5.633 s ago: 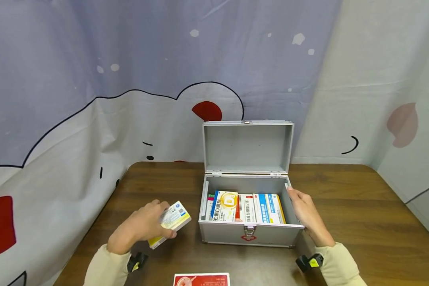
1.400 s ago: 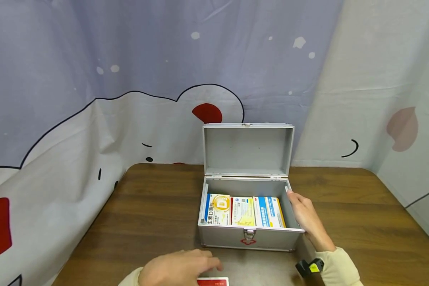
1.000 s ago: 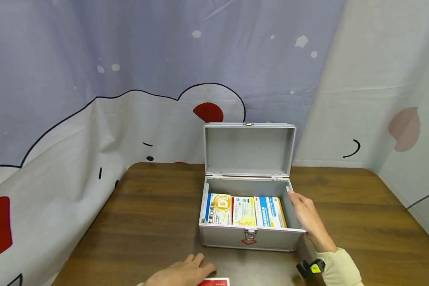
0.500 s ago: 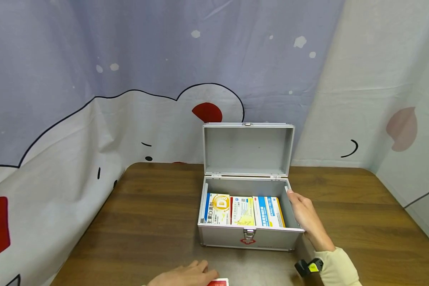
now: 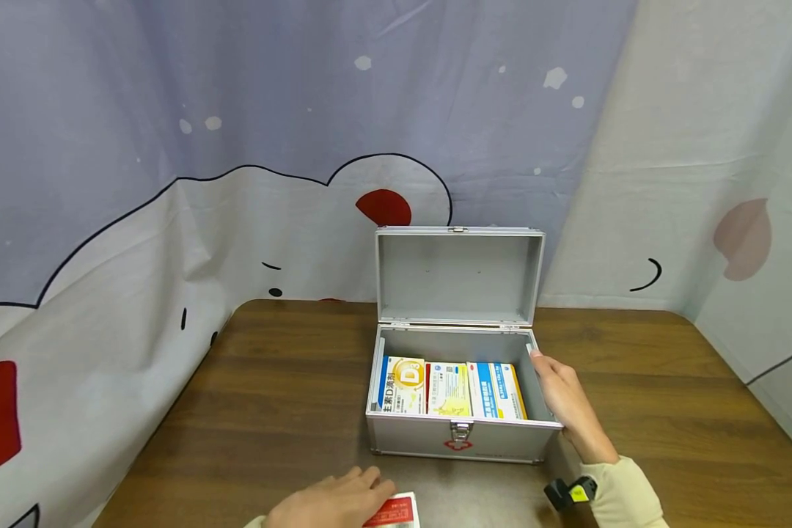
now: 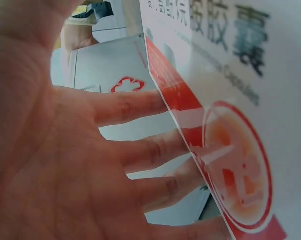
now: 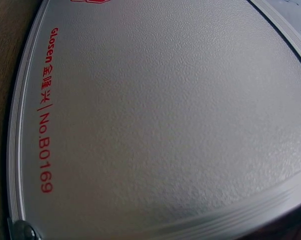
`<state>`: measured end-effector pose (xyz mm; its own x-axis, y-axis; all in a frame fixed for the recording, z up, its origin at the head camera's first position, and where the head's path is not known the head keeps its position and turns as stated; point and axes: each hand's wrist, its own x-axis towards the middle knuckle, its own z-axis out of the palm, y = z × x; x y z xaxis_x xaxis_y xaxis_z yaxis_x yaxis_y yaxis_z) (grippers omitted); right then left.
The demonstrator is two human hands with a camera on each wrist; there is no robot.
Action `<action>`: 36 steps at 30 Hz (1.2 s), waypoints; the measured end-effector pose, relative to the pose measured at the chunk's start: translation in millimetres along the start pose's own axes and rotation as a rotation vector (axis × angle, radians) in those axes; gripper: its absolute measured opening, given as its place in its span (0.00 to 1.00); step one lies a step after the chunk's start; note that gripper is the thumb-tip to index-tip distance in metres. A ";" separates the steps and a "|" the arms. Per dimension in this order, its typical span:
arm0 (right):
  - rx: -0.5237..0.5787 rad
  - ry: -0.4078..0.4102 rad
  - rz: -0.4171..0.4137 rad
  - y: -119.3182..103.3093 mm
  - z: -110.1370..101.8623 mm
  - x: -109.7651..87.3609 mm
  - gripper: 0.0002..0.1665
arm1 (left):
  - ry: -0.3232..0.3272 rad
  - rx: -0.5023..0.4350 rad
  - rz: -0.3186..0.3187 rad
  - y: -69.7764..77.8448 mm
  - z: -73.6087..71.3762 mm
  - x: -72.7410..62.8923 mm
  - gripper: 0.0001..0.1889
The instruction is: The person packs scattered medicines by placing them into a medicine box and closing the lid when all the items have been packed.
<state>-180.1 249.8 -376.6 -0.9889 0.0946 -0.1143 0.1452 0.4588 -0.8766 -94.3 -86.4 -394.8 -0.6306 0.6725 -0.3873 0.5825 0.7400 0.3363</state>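
Observation:
My left hand [image 5: 333, 500] holds a red-and-white medicine box [image 5: 396, 510] at the near edge in the head view, where much of the box is covered or cut off. Up close, the left wrist view shows the fingers [image 6: 135, 107] reaching behind the box's edge, its printed face [image 6: 190, 75] tilted. My right hand [image 5: 570, 403] grips the right wall of a silver first-aid case [image 5: 416, 436], thumb at the rim. Inside the case, a yellow-and-white vitamin D box [image 5: 405, 378], a yellow-and-white box [image 5: 449, 389] and a blue-and-white box [image 5: 495, 389] stand side by side.
The case's lid [image 5: 458, 275] stands raised at the back, and its metal latch [image 5: 461, 430] is at the front. Below lies a brown wooden table [image 5: 270, 389]. A printed curtain [image 5: 270, 95] hangs behind it.
The yellow-and-white box from my left hand now stands in the case. That hand moved to the red-and-white box, which has just shifted up and tilted with it. My right hand stays.

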 end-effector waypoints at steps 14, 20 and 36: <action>0.000 0.007 -0.011 -0.6 -0.6 -0.6 0.45 | 0.188 0.110 0.127 3.9 -40.5 -17.8 0.43; 0.003 0.005 -0.010 -0.9 -0.1 -1.4 0.44 | 0.210 0.177 0.099 15.4 -75.1 -23.2 0.43; 0.004 0.003 0.005 -0.8 -0.3 -1.0 0.46 | 0.194 0.219 0.119 40.6 -150.9 -9.1 0.44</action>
<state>-179.3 249.6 -375.7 -0.9881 0.0992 -0.1177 0.1502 0.4548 -0.8779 -142.3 -60.5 -248.1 -0.6251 0.7599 -0.1785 0.7415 0.6495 0.1684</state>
